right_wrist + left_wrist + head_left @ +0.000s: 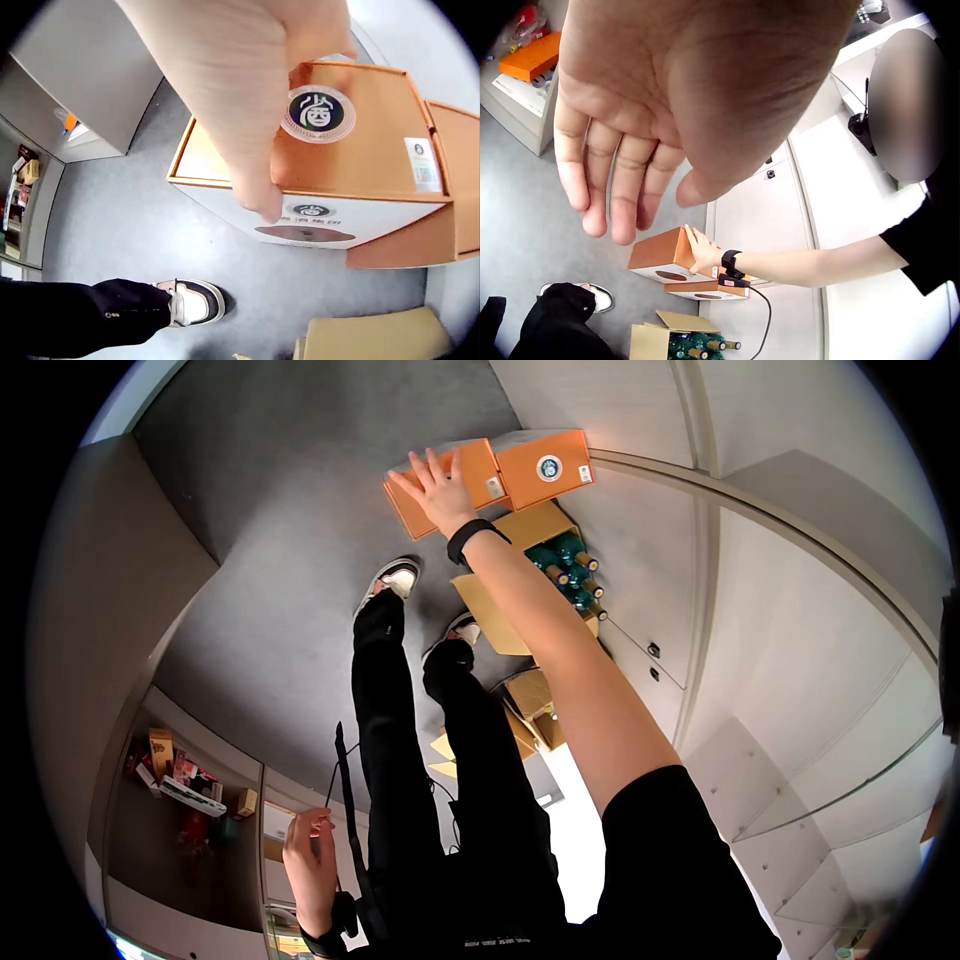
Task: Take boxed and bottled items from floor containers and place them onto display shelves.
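My right hand [438, 495] lies with spread fingers on an orange box [480, 468] on the grey floor. The right wrist view shows the box's orange top [375, 139] with a round dark emblem, the thumb [259, 199] reaching over the edge beside its white printed side. Against it on the right stands a second orange box [525, 472] with a similar emblem. Down at my left side hangs my left hand [310, 865], fingers loosely bent around nothing. Its palm [652, 82] fills the top of the left wrist view.
An open cardboard carton [485, 610] holds several green bottles [572, 575] close to my feet. Another opened carton [525, 695] sits behind it, beside my leg. Pale cabinets [640, 580] line the right. On the left, a shelf [180, 870] bears small boxes.
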A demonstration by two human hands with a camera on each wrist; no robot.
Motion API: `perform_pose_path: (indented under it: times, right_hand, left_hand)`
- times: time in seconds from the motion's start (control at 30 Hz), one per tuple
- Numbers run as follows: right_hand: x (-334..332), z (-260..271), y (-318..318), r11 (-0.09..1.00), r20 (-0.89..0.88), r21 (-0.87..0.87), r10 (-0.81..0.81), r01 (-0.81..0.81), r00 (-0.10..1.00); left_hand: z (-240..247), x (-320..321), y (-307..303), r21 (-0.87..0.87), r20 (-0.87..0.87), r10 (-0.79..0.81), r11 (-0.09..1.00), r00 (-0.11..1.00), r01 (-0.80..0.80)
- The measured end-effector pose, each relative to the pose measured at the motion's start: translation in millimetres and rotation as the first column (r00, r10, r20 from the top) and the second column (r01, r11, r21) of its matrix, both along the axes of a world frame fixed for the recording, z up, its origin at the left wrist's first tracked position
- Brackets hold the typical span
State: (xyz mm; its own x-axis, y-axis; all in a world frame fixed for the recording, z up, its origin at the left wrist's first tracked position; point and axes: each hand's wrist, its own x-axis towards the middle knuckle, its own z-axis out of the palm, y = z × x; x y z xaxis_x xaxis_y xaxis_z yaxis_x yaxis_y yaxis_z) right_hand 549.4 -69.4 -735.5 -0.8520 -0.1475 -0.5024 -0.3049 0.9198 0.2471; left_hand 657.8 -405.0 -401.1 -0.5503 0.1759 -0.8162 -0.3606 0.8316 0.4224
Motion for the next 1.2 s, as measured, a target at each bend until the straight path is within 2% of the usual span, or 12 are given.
perform_pose_path:
  times: [0.17, 0.23, 0.37, 0.5, 0.57, 0.7, 0.77, 0.87, 0.97, 1.1, 1.17, 1.2]
  right_hand:
    - [11.6, -11.0, -6.1, 0.997, -0.127, 0.019, -0.074, 0.077, 0.989]
    - [9.4, -11.3, -2.0, 1.0, -0.209, -0.012, -0.017, 0.015, 0.978]
    - [8.4, 1.0, -5.1, 0.999, -0.193, -0.005, -0.032, 0.032, 0.981]
    - [15.8, 29.1, -7.0, 0.983, -0.211, -0.154, -0.13, 0.099, 0.969]
    - [25.1, 65.7, -8.1, 0.931, -0.113, -0.334, -0.196, 0.148, 0.974]
    - [51.4, 168.3, -0.5, 0.744, -0.099, -0.641, -0.324, 0.188, 0.941]
    - [68.9, 233.3, 2.0, 0.697, -0.068, -0.685, -0.352, 0.213, 0.933]
    - [97.8, 359.6, 3.6, 0.529, 0.03, -0.802, -0.426, 0.276, 0.904]
    - [123.3, 488.2, 6.3, 0.471, 0.041, -0.836, -0.46, 0.282, 0.887]
    - [166.4, 631.6, 8.9, 0.437, -0.033, -0.882, -0.431, 0.176, 0.902]
    - [192.6, 684.6, 9.1, 0.458, -0.125, -0.883, -0.438, 0.101, 0.89]
    - [204.6, 704.5, 12.4, 0.481, -0.172, -0.874, -0.44, 0.07, 0.882]
  left_hand:
    - [1.0, 5.2, 0.6, -0.039, 0.007, -0.022, 0.999, 1.0, 0.022]
    - [-0.5, 8.8, 3.8, -0.039, 0.026, -0.007, 0.999, 1.0, 0.008]
    - [3.1, 14.3, 11.5, -0.018, 0.016, 0.001, 1.0, 1.0, -0.001]
    - [13.7, 17.7, 19.5, 0.044, -0.034, -0.024, 0.999, 0.999, 0.026]
    - [25.2, 14.8, 25.5, 0.061, -0.076, -0.032, 0.997, 0.997, 0.037]
    - [51.5, 7.2, 40.3, 0.106, -0.211, -0.071, 0.99, 0.975, 0.095]
    - [69.9, -0.5, 47.2, 0.131, -0.258, -0.088, 0.983, 0.962, 0.125]
    - [99.0, -14.3, 61.9, 0.152, -0.481, -0.234, 0.927, 0.845, 0.343]
    - [148.1, -35.1, 90.2, 0.157, -0.568, -0.342, 0.848, 0.749, 0.506]
    - [192.1, -52.2, 124.2, 0.066, -0.768, -0.467, 0.622, 0.437, 0.78]
    - [218.9, -52.4, 136.5, 0.314, -0.84, -0.272, 0.463, 0.47, 0.829]
    - [232.5, -52.4, 143.9, 0.309, -0.854, -0.276, 0.414, 0.442, 0.856]
